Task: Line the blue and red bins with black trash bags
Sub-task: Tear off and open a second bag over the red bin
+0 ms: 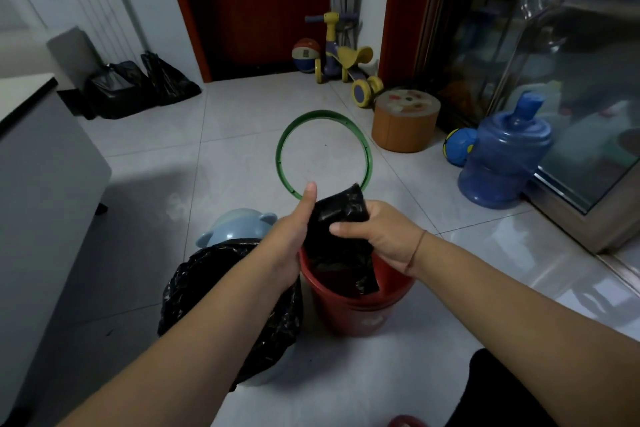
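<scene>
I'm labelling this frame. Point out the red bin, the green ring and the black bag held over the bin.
red bin (343, 317): head view, front wall.
green ring (279, 154): head view, left arc.
black bag (341, 208): head view, folded top part.

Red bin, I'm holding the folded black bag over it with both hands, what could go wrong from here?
The black bag is still bunched between left hand and right hand, so it may open unevenly and slump into the red bin. The left forearm crosses the liner of the blue bin and could drag it loose. The green ring, possibly a clamp, lies on the floor beyond and might be forgotten.
</scene>
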`<control>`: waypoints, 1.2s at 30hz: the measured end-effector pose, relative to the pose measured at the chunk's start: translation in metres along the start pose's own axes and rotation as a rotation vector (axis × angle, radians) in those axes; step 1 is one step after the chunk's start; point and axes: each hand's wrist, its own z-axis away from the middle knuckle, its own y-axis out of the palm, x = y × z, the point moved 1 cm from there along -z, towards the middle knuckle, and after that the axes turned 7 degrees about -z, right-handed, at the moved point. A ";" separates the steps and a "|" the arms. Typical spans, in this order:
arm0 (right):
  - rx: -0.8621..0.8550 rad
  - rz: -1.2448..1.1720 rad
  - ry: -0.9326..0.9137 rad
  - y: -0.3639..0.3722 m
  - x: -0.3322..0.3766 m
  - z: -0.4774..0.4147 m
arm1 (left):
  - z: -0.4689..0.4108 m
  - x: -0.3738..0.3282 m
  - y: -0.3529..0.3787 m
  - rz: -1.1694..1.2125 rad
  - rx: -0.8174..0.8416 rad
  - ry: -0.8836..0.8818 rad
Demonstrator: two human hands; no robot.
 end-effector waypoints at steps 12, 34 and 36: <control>-0.012 -0.398 0.148 -0.036 0.021 -0.010 | -0.009 -0.003 0.017 0.003 0.014 0.106; -0.088 0.037 -0.136 -0.039 0.030 -0.006 | 0.000 -0.019 0.007 0.068 0.022 0.313; -0.087 -0.008 -0.158 -0.035 0.031 -0.006 | 0.002 -0.019 0.008 -0.006 0.067 0.322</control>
